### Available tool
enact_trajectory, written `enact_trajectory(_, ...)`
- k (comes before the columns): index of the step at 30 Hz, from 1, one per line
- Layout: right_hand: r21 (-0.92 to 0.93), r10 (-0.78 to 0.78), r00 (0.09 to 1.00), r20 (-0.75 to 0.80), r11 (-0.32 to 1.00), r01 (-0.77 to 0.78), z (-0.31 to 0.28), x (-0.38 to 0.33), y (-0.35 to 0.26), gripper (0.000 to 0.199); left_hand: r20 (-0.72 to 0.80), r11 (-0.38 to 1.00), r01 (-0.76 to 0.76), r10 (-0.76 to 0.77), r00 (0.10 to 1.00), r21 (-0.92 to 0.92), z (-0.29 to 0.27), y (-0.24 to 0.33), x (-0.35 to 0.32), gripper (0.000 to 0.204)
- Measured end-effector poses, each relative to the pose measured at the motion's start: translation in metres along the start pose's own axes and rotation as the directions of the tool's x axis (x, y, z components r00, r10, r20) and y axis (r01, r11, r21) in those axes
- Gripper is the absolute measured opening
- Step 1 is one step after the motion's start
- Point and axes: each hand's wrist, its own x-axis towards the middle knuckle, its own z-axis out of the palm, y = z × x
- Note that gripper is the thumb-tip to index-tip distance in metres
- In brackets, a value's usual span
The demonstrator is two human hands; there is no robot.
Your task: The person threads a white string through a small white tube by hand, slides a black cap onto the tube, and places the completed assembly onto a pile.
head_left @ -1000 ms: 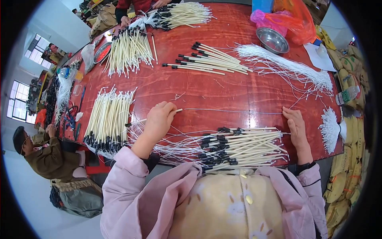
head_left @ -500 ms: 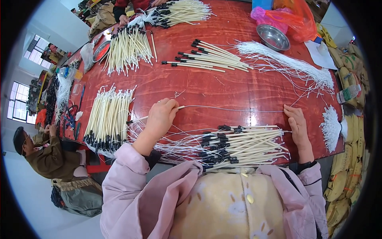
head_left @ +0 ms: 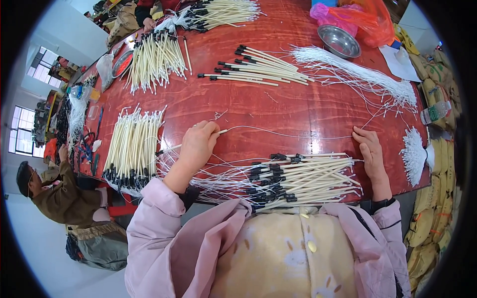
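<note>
My left hand point(head_left: 198, 144) is closed round a thin cream tube point(head_left: 172, 148) with a black piece at its lower left end. From the tube's other end a white cord point(head_left: 288, 134) runs right across the red table in a shallow bow. At the cord's far end my right hand point(head_left: 368, 148) pinches it, thumb and fingers together. Below the cord, between my hands, lies a pile of cream tubes with black ends point(head_left: 308, 179). Loose white cords point(head_left: 223, 180) trail leftward from that pile, under my left wrist.
More tube bundles lie at left point(head_left: 133, 149) and far left point(head_left: 156, 62), with a loose row point(head_left: 261, 67) farther back. A white cord hank point(head_left: 357, 74), metal bowl point(head_left: 339, 41) and cord bundle point(head_left: 414, 155) are on the right. A co-worker point(head_left: 62, 193) sits at left; another person's hand point(head_left: 149, 24) is at the far edge.
The cord between my hands now bows a little more, near the tube's end. My hands keep their grips and have barely moved. The whole view has shifted slightly.
</note>
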Motion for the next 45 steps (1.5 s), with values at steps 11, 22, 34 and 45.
enact_trajectory(11, 0.009, 0.030, 1.000, -0.004, 1.000, -0.030, 0.001, 0.000, -0.001, 0.045, -0.008, 1.000, 0.006, -0.006, 1.000, -0.007, -0.001, 0.000, -0.002, 0.007)
enact_trajectory(22, 0.014, 0.046, 0.999, -0.002, 0.999, -0.046, 0.002, 0.000, 0.000, 0.044, -0.016, 0.999, 0.021, -0.021, 1.000, -0.045, 0.001, 0.003, -0.002, 0.007)
enact_trajectory(34, -0.002, 0.025, 0.999, 0.029, 1.000, -0.025, 0.000, 0.002, -0.004, 0.040, 0.091, 0.983, -0.167, 0.159, 0.983, 0.082, 0.015, 0.020, 0.026, 0.009)
enact_trajectory(45, -0.001, 0.007, 0.999, 0.033, 1.000, -0.007, 0.008, 0.003, -0.009, 0.040, 0.327, 0.878, -0.478, 0.448, 0.832, 0.015, 0.071, 0.100, 0.078, 0.016)
